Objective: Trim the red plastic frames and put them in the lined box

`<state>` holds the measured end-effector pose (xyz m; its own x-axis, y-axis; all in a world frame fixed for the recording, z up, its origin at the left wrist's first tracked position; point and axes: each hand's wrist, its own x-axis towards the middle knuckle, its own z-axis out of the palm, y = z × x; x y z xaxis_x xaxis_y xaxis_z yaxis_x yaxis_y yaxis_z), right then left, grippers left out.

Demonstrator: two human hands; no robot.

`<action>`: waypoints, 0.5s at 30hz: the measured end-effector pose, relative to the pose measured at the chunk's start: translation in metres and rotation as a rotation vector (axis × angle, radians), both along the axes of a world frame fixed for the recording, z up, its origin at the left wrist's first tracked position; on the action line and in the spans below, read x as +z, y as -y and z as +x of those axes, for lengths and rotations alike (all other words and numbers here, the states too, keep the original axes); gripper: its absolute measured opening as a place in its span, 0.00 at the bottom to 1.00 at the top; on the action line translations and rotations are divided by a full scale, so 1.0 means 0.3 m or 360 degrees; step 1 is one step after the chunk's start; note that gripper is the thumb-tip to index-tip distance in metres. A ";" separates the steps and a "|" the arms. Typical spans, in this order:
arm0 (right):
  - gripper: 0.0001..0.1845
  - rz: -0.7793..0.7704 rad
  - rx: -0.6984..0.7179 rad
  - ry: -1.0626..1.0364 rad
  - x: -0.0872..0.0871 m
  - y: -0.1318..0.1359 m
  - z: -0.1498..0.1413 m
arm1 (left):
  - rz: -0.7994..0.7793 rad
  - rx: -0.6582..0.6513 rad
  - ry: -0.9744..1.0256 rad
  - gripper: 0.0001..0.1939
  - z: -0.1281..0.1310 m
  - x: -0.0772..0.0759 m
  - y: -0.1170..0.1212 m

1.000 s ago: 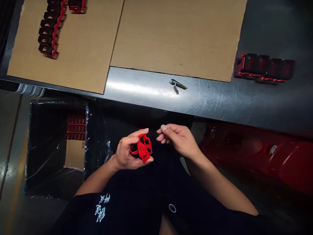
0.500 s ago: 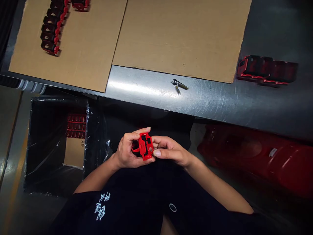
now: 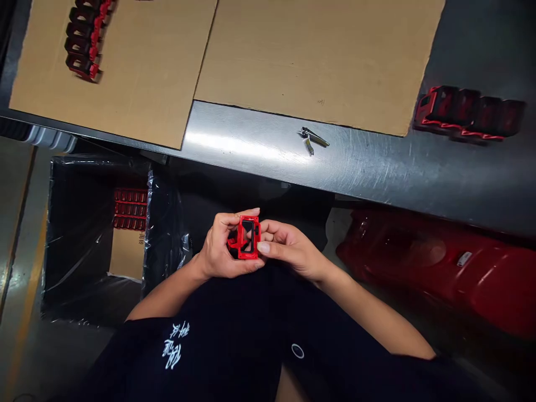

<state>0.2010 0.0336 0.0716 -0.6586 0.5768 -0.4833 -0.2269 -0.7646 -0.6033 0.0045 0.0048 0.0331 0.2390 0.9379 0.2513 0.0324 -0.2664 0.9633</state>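
In front of my chest, below the bench edge, a red-and-black plastic housing (image 3: 250,238) is held between both hands. Its rectangular opening with a red rim faces up toward me. My left hand (image 3: 220,245) is closed round its left side, thumb along the top and fingers beneath. From the right, my right hand (image 3: 288,249) pinches the housing's edge with thumb and fingers; some fingertips are hidden behind it. On the metal bench (image 3: 251,134) above my hands lies a small nail clipper (image 3: 313,138), its lever swung out.
Two cardboard sheets (image 3: 322,61) cover much of the bench. A row of similar housings (image 3: 86,39) stands at upper left, another row (image 3: 471,111) at right. Below left, a plastic-lined bin (image 3: 100,240) contains several rows of housings. A red plastic stool (image 3: 439,262) is at right.
The housing has been turned in my hands, so its open rectangular frame now faces me instead of its more solid red side. My view has shifted slightly.
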 end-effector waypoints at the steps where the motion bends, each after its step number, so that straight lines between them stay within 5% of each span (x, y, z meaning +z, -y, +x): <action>1: 0.19 0.0010 -0.0006 0.0028 0.003 -0.001 0.000 | 0.0020 0.0002 -0.0010 0.43 0.000 -0.001 -0.001; 15: 0.18 0.0138 -0.0035 0.0062 -0.003 -0.006 0.000 | 0.0223 0.0062 -0.0160 0.44 0.006 0.004 -0.015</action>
